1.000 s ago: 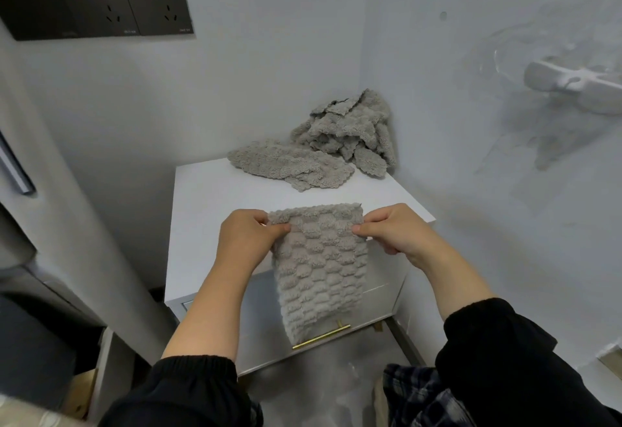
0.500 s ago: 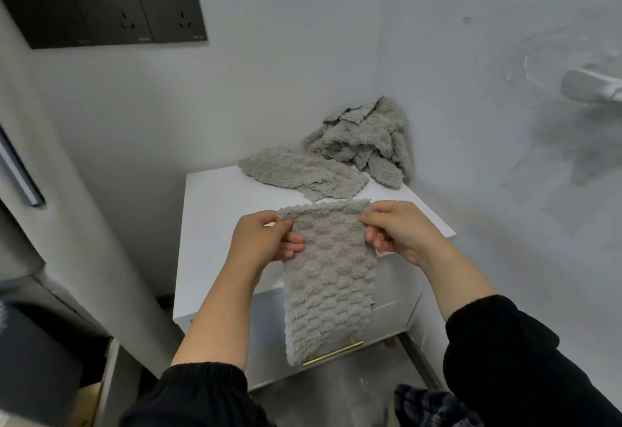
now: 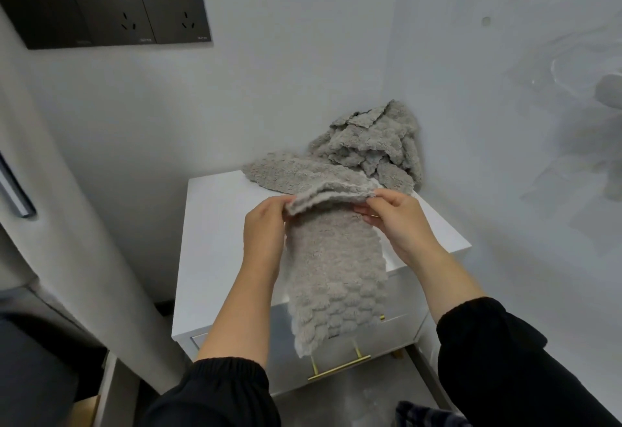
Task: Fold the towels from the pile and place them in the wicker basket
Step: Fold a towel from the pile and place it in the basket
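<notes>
Soft, even, cool light is spread throughout, with only faint shadows. The black rectangular socket panel [image 3: 104,9] is bent by wide-angle distortion; the right edge is blurred.

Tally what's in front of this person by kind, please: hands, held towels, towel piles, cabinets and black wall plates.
Hands: 2, left hand and right hand, both pinching the towel's top edge
Held towel: 1
Towel pile: 1, its towels too tangled to count
White cabinet: 1
Black wall plates: 3
Total: 8
</notes>
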### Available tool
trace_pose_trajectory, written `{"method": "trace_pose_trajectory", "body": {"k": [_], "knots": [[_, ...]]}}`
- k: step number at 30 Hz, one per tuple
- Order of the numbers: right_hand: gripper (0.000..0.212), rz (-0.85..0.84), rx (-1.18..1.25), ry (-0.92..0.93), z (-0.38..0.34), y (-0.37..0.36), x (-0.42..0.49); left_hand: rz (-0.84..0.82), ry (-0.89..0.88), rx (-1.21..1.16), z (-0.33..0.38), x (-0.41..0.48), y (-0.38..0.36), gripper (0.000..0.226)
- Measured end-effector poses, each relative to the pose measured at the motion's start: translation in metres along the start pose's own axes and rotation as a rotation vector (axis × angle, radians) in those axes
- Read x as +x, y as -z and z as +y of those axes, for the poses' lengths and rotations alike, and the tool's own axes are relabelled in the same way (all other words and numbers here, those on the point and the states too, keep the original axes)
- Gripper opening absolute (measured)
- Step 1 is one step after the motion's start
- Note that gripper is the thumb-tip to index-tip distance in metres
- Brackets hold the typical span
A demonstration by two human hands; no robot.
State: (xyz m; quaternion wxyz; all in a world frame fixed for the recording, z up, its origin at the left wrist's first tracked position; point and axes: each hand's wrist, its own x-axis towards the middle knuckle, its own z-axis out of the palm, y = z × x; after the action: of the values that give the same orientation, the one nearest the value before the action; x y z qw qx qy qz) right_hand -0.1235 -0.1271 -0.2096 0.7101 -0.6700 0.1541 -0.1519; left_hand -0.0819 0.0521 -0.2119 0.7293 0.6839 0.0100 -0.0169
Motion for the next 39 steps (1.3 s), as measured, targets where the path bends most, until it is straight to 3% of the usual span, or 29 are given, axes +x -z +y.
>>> {"method": "trace_pose_trajectory", "body": {"k": [2, 5, 9, 16, 22, 25, 28, 33, 37, 39], "knots": [[0.020, 0.013, 0.007, -0.056, 0.003, 0.002, 0.000, -0.034, 0.068, 0.022, -0.003, -0.001, 0.004, 0.030], [0.025, 0.029, -0.119, -0.077, 0.009, 0.007, -0.001, -0.042, 0.025, 0.167, -0.011, -0.001, 0.009, 0.017], [0.010, 0.038, -0.316, -0.003, 0.015, 0.009, -0.006, -0.072, -0.012, 0.294, -0.018, -0.002, 0.011, 0.014], [0.013, 0.112, -0.484, 0.078, 0.029, 0.007, -0.002, -0.064, -0.115, 0.552, -0.025, -0.001, 0.011, 0.014], [0.011, 0.128, -0.722, 0.170, 0.037, 0.003, -0.001, 0.040, -0.168, 0.715, -0.036, 0.001, 0.005, 0.010], [0.019, 0.132, -0.861, 0.205, 0.040, 0.002, 0.001, 0.093, -0.232, 0.805, -0.040, 0.005, 0.004, 0.016], [0.044, 0.028, -0.859, 0.160, 0.037, 0.005, 0.003, 0.069, -0.203, 0.898, -0.038, 0.005, 0.004, 0.017], [0.058, -0.123, -0.769, 0.064, 0.025, 0.008, 0.001, -0.111, -0.129, 0.724, -0.033, 0.004, 0.006, 0.017], [0.061, -0.144, -0.782, 0.050, 0.016, 0.008, 0.002, -0.176, -0.078, 0.606, -0.022, 0.001, 0.009, 0.061], [0.053, -0.158, -0.796, 0.053, 0.011, 0.008, 0.001, -0.184, -0.076, 0.615, -0.017, 0.002, 0.011, 0.062]]}}
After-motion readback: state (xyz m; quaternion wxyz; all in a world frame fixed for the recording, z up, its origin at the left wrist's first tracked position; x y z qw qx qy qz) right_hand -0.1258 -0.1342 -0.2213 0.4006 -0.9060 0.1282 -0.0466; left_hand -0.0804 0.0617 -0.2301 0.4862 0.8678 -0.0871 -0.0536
